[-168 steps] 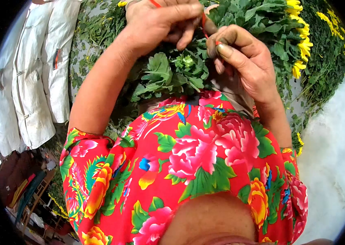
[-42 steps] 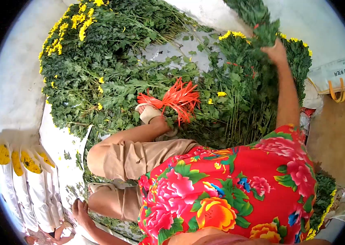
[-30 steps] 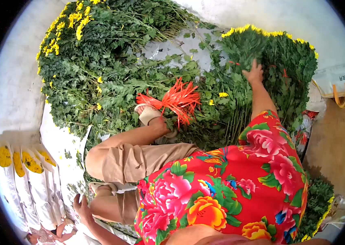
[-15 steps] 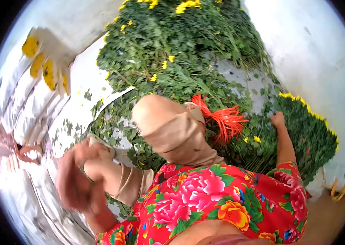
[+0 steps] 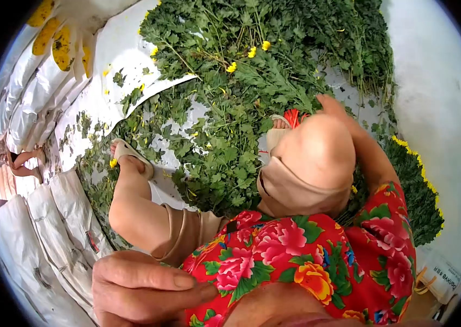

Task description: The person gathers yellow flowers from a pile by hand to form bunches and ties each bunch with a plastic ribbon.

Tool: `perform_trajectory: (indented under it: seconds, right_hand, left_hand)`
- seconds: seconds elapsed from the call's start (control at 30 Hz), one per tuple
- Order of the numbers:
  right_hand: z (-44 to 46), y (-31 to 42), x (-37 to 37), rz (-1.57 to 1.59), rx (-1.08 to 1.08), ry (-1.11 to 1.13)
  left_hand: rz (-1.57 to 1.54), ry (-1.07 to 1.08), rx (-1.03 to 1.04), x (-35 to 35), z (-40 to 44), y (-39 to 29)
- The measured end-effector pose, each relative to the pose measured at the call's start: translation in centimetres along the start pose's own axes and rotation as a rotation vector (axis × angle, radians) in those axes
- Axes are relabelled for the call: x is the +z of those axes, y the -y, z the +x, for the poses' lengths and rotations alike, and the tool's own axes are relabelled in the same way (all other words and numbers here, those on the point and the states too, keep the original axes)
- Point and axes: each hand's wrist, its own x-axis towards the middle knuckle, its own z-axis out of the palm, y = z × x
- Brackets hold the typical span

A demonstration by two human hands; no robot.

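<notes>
While left hand (image 5: 143, 286) curls closed, right hand (image 5: 333, 107) extends near red strips (image 5: 293, 117).

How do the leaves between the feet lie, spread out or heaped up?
Spread out: the leaves lie scattered in a thin, uneven layer, with pale patches of floor showing through.

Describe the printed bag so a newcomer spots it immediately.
Start at the leafy flower pile edged with yellow blooms, against the right-hand wall. Just below it, at lower right, is a pale bag. Dark lettering and a yellow-orange handle set it apart.
</notes>
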Motion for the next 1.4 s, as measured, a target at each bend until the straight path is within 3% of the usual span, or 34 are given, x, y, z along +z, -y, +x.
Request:
perform_trajectory:
  seconds: [0.07,0.13,0.23,0.33,0.47,0.53,0.6,0.63,0.67,0.73,0.8,0.87,1.0,1.07,1.13,1.17,1.27,1.3,1.4]
  right_hand:
    - [3.6,0.4,1.0,-0.179,0.010,0.058]
    - [6.9,0.2,1.4,-0.201,0.112,0.141]
    - [10.7,-1.0,2.9,-0.157,0.323,0.005]
    - [12.1,-3.1,6.4,-0.252,0.374,-0.053]
    - [12.4,-4.1,8.7,-0.033,0.359,-0.149]
    - [11.1,0.0,6.5,0.115,0.319,-0.370]
    - [10.6,1.6,8.1,0.072,0.308,-0.325]
    - [10.3,2.5,9.6,0.011,0.199,-0.398]
    - [10.3,3.4,10.2,-0.052,0.087,-0.478]
    - [10.3,5.3,8.7,0.088,0.203,-0.109]
    - [10.6,5.6,8.9,0.223,0.361,-0.041]
    - [10.3,4.4,9.6,0.297,0.249,-0.173]
    - [9.8,4.5,7.2,0.213,0.086,-0.335]
    - [10.3,4.5,5.8,0.278,0.034,-0.371]
    - [11.5,3.9,5.9,0.342,0.018,-0.304]
    - [12.4,4.4,4.6,0.334,0.130,-0.084]
    - [13.9,3.7,1.2,0.262,0.075,-0.255]
    - [14.6,0.6,1.5,0.300,0.025,-0.388]
    - [16.4,-7.1,-2.9,0.222,0.347,-0.624]
  left_hand:
    - [-0.032,0.057,0.023,-1.9,0.7,3.4]
    - [-0.063,0.396,-0.022,-4.2,1.9,6.5]
    - [-0.066,0.379,0.139,-3.7,0.7,14.4]
    - [0.401,0.283,-0.477,-3.5,0.3,16.1]
    - [0.358,0.355,-0.580,-4.7,-0.9,20.8]
    - [0.359,0.430,-0.602,-5.0,0.1,21.9]
    - [0.325,0.487,-0.644,-5.0,0.7,22.9]
    - [0.311,0.476,-0.699,-4.5,0.9,23.2]
    - [0.311,0.478,-0.689,-4.2,1.1,23.5]
    - [0.369,0.621,-0.685,-3.5,1.6,23.9]
    - [0.406,0.725,-0.675,-3.1,1.0,23.8]
    - [0.468,0.850,-0.588,-2.1,1.5,24.1]
    - [0.492,0.799,-0.483,-0.1,2.2,24.2]
    - [0.479,0.822,-0.551,0.2,2.1,24.5]
    - [0.512,0.848,-0.486,0.4,1.3,25.2]
    - [0.512,0.879,-0.523,0.5,1.2,25.5]
    - [0.520,0.945,-0.581,0.2,0.3,26.9]
    - [0.535,0.999,-0.650,0.1,0.2,27.5]
    - [0.536,1.058,-0.801,-1.3,-1.6,29.4]
